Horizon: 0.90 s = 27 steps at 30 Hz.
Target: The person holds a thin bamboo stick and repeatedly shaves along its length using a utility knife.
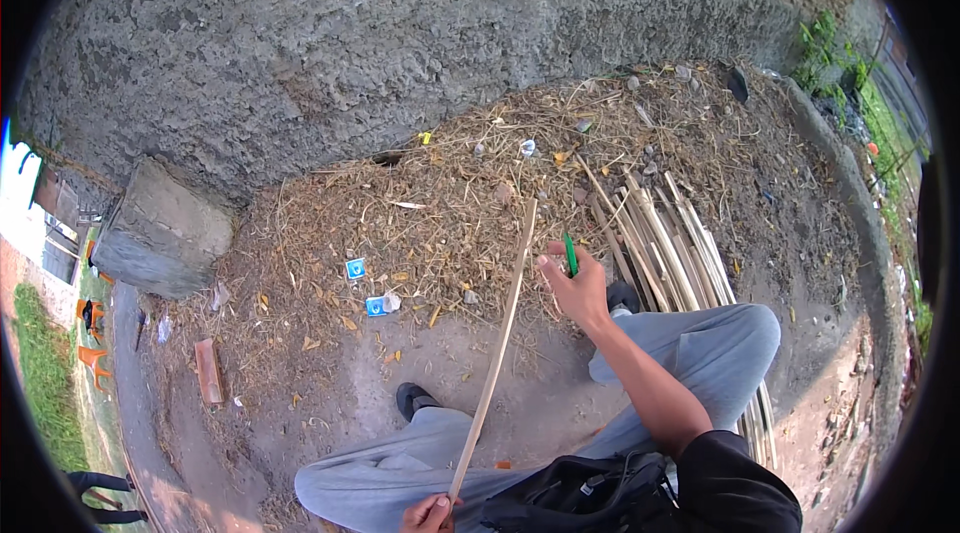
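A long, pale, flat wooden strip (497,358) slants up from my lap, its far end above the littered ground. My left hand (429,514) is closed around its lower end at the bottom of the view. To the right of the strip's upper part is my right hand (580,291), apart from the strip. Its fingers are wrapped round a slim green tool (571,253); the green end sticks up from the grip, and I cannot make out its exact kind. Beside my right leg lies a pile of similar strips (665,243), partly hidden by the knee.
A rough grey wall (400,33) runs along the far side. Dry shavings (450,223) cover the ground before me. A concrete block (170,228) stands at left, a reddish brick (208,371) nearer. Two blue packets (355,269) lie about. Another person's legs (100,498) show at lower left.
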Each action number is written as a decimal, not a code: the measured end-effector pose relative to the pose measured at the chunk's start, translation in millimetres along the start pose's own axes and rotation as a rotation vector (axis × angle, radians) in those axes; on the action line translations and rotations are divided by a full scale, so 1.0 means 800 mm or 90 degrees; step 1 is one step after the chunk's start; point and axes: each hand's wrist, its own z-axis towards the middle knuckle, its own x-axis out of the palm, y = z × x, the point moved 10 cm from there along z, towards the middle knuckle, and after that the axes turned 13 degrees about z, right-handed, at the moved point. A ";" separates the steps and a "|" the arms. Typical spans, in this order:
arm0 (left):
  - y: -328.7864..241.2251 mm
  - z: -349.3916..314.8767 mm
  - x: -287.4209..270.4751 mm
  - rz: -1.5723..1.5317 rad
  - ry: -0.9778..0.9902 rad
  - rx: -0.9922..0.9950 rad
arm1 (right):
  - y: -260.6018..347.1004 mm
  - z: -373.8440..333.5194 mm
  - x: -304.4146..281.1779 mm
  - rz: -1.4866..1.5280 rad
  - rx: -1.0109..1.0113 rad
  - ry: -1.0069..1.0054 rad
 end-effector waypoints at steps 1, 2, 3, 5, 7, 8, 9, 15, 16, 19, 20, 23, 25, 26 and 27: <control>0.006 0.001 -0.001 -0.002 -0.004 -0.002 | -0.010 0.002 0.001 0.025 0.069 0.006; 0.008 0.002 -0.006 0.046 -0.027 0.035 | -0.022 0.001 0.005 0.049 0.138 0.013; 0.002 0.001 -0.007 0.095 -0.046 0.072 | -0.022 0.001 0.006 0.049 0.139 0.013; -0.012 -0.002 -0.006 0.186 -0.086 0.143 | -0.037 -0.002 0.008 0.187 0.198 -0.011; -0.031 -0.009 -0.004 0.279 -0.124 0.214 | -0.050 0.000 0.007 0.176 0.195 -0.008; -0.038 -0.010 -0.002 0.304 -0.128 0.227 | -0.056 0.001 0.005 0.164 0.191 -0.004; -0.045 -0.012 -0.002 0.328 -0.137 0.238 | -0.051 0.000 0.007 0.165 0.193 -0.001; -0.073 -0.024 0.007 0.297 -0.130 0.280 | -0.055 -0.015 -0.011 0.107 0.229 -0.095; -0.070 -0.023 0.006 0.297 -0.130 0.280 | -0.057 -0.016 -0.012 0.115 0.225 -0.100; -0.049 -0.015 -0.001 0.280 -0.120 0.269 | -0.048 -0.016 -0.011 0.108 0.220 -0.091; -0.039 -0.012 -0.003 0.285 -0.109 0.247 | -0.045 -0.016 -0.009 0.092 0.218 -0.079; -0.031 -0.012 0.000 0.179 -0.056 0.131 | -0.084 -0.020 0.000 0.281 0.339 -0.064; -0.016 -0.013 0.002 0.065 -0.022 0.034 | -0.089 -0.024 0.010 0.371 0.396 -0.044; -0.006 -0.011 0.009 -0.010 0.035 0.007 | -0.093 -0.029 0.021 0.461 0.454 -0.025; 0.003 -0.011 0.017 -0.085 0.092 -0.020 | -0.092 -0.028 0.021 0.462 0.453 -0.025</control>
